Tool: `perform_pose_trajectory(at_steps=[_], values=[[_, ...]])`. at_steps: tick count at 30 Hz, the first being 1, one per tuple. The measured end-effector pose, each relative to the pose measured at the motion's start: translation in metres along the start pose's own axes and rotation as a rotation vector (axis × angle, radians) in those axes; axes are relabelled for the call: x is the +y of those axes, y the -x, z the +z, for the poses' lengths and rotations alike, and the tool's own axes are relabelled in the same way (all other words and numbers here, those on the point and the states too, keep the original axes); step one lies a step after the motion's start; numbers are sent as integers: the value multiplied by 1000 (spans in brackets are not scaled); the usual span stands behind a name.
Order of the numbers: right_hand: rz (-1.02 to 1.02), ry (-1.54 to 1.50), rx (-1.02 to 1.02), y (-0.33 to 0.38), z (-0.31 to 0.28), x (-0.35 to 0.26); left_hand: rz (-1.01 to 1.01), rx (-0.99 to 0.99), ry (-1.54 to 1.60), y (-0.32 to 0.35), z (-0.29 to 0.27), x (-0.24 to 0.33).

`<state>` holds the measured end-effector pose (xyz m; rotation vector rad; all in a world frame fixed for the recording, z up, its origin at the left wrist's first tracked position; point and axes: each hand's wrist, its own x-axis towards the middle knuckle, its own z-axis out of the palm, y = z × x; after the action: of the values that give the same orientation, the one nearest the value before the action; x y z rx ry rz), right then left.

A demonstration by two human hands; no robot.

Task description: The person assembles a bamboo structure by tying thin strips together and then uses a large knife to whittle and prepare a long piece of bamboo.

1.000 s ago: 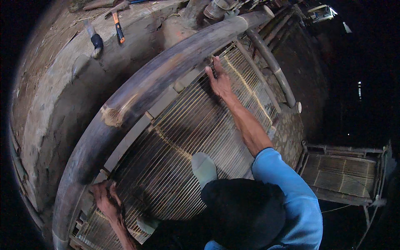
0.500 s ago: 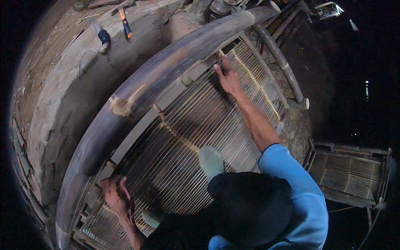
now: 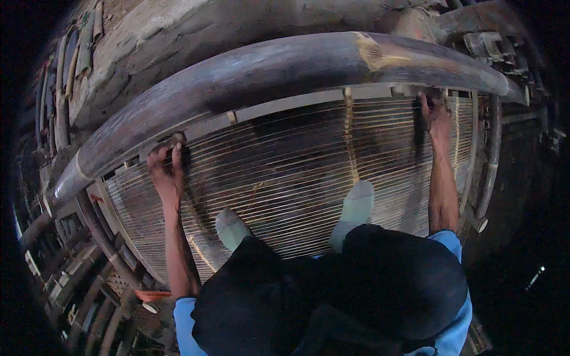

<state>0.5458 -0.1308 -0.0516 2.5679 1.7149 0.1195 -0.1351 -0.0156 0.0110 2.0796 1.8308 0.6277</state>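
Note:
A platform of thin, closely spaced bamboo strips (image 3: 279,154) spreads beneath me, bound by lengthwise lashings. Along its far side run a flat wooden slat (image 3: 291,105) and a thick dark bamboo pole (image 3: 267,65). My left hand (image 3: 166,166) is at the slat's left part, fingers curled round a small dark piece at the strip ends. Toward the right end, my right hand (image 3: 438,117) bends its fingers at the same far edge, beside a lashing; what they grip is hidden in shadow. My feet in pale socks (image 3: 356,207) rest on the strips.
Beyond the pole rises a rough earthen ledge (image 3: 172,41). Bamboo lengths (image 3: 74,59) lie at the far left. Slimmer poles (image 3: 490,160) flank the platform on the right. An orange band (image 3: 153,295) shows at the lower left, near slatted bamboo work.
The view has turned, so the thick pole now crosses the top instead of running diagonally. Both hands remain at the platform's far edge, and the left fingers look more curled.

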Motion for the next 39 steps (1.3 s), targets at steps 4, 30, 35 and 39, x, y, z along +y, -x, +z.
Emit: perform_pose_trajectory(at_steps=[4, 30, 35, 39], values=[[163, -491, -48, 2, -39, -99, 29, 43, 104, -9, 16, -28], [-467, -223, -708, -1, -118, -175, -275, 292, -244, 62, -133, -223], [-889, -6, -1096, 25, -281, -369, -223, 318, -175, 31, -134, -275], [-1110, 215, -1108, 46, -258, -478, -64, 300, -247, 8, -123, -290]])
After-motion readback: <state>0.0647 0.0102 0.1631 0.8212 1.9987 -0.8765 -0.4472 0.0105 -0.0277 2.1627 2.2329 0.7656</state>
